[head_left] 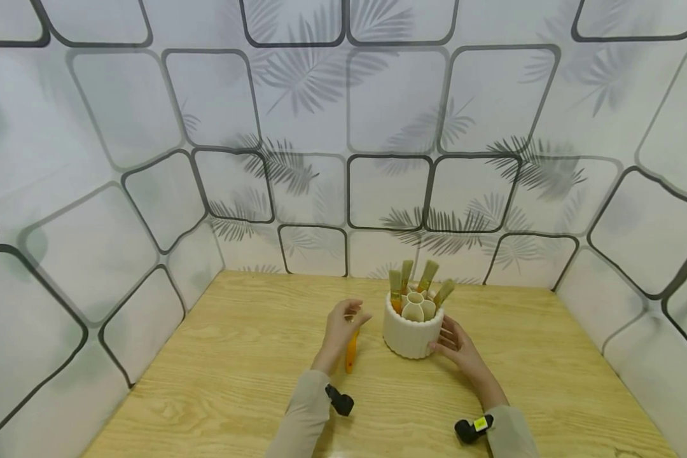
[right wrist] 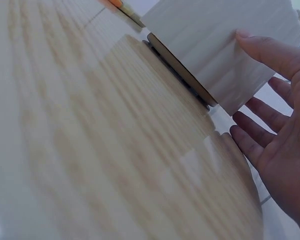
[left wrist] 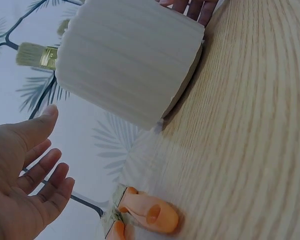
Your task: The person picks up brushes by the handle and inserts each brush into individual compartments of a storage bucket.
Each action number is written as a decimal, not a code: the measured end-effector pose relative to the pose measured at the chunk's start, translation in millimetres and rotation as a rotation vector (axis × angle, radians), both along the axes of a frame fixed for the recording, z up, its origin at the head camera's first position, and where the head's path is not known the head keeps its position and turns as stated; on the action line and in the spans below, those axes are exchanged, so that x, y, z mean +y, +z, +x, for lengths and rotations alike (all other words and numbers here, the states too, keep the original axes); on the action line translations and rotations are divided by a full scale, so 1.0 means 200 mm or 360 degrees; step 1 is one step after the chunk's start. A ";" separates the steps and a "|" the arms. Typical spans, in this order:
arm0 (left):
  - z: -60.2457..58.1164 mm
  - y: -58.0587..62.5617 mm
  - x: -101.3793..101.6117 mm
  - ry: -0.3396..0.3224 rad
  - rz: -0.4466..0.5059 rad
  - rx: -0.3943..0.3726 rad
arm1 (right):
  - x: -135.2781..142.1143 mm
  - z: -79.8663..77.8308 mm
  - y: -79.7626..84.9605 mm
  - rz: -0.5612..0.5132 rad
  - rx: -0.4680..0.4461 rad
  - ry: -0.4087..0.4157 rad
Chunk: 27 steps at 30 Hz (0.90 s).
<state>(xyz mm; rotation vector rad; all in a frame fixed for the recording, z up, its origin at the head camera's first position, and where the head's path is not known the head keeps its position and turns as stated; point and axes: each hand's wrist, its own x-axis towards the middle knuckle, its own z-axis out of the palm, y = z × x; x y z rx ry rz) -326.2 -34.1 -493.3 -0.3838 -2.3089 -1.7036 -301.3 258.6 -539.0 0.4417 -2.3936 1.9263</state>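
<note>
white ribbed cylindrical holder (head_left: 410,340) is standing right of centre, right hand (head_left: 461,351) gripping it, half-spread left hand (head_left: 341,323) hovering by a slim orange handle (head_left: 351,356).

The site reads as a screened tabletop work booth; the type of building around it cannot be determined. A pale printed covering (head_left: 315,191), patterned with rounded dark outlines and grey fronds, rises on the left, back and right sides of a wood-grain tabletop (head_left: 235,388). Black cameras (head_left: 340,401) at both cuffs indicate a recording setup. Flat brushes (head_left: 428,275) in a white ribbed pot (head_left: 409,340) suggest painting or craft supplies.
</note>
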 end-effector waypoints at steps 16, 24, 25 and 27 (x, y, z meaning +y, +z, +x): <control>0.00 -0.02 -0.07 0.0076 -0.0036 0.0027 | 0.00 0.01 0.00 -0.0037 -0.0052 -0.0020; 0.00 -0.03 -0.10 0.0109 -0.0045 0.0006 | 0.00 0.00 -0.01 -0.0023 -0.0020 -0.0017; 0.01 -0.03 -0.10 0.0111 -0.0041 0.0001 | 0.00 0.00 -0.01 -0.0025 -0.0020 -0.0016; 0.02 -0.03 -0.10 0.0117 -0.0037 -0.0021 | 0.00 0.00 -0.01 -0.0031 -0.0019 -0.0017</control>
